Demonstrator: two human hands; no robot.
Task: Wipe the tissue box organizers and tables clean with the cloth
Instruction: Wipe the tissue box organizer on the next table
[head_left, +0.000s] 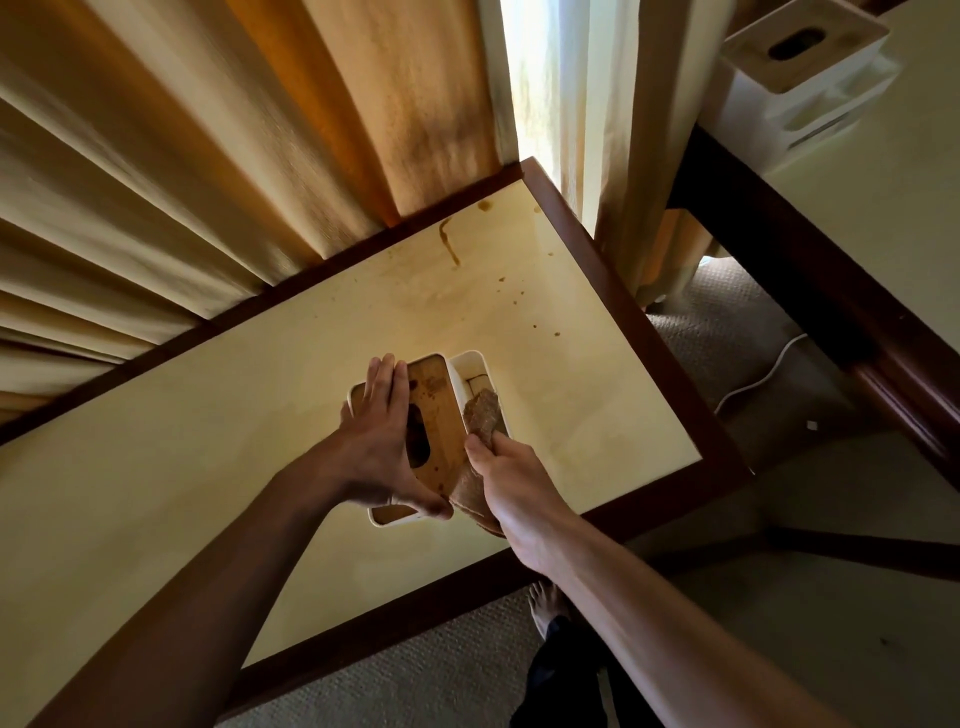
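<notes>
1. Step in hand, by the look of it: wiping inside the side compartment of the tissue box organizer (470, 366) near the worktop (208, 467) right edge.
2. Left hand (382, 441): flat on the wooden lid, fingers straight, steadying.
3. Right hand (511, 486): fingers curled round the cloth (482, 415), pressing it into the compartment.
4. Next: likely brown spills toward the far corner, then the second organizer (805, 67) on the neighbouring table.

You have one head-worn wide-angle view, looking steeply down and forward over the tabletop (260, 467) from close above, curtains (208, 156) at the far edge, carpet (441, 675) below.
</notes>
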